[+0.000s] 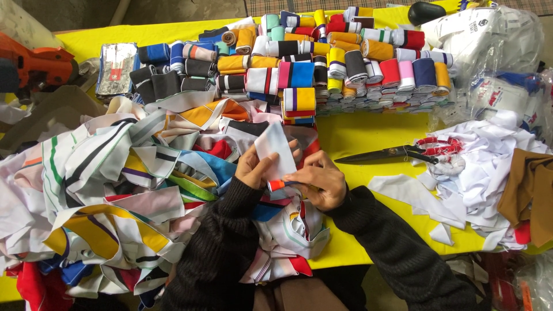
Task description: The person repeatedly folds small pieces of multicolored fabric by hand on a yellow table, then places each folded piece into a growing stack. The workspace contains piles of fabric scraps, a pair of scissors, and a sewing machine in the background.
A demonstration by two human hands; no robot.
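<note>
My left hand (pixel 252 168) and my right hand (pixel 319 179) hold one small white fabric piece (pixel 275 148) with a red and blue edge between them, over the yellow table (pixel 357 135). The left thumb presses the white panel from the left. The right fingers pinch its lower striped edge. Both arms wear dark knitted sleeves. Under and left of the hands lies a big loose heap of striped fabric strips (pixel 109 178) in white, yellow, blue, red and black.
Several rolled and folded striped fabric pieces (pixel 322 63) are stacked in rows at the back. Black scissors (pixel 391 154) with red-wrapped handles lie right of my hands. White fabric scraps (pixel 484 167), a brown cloth (pixel 527 190) and plastic bags (pixel 489 34) fill the right side. An orange tool (pixel 40 63) sits far left.
</note>
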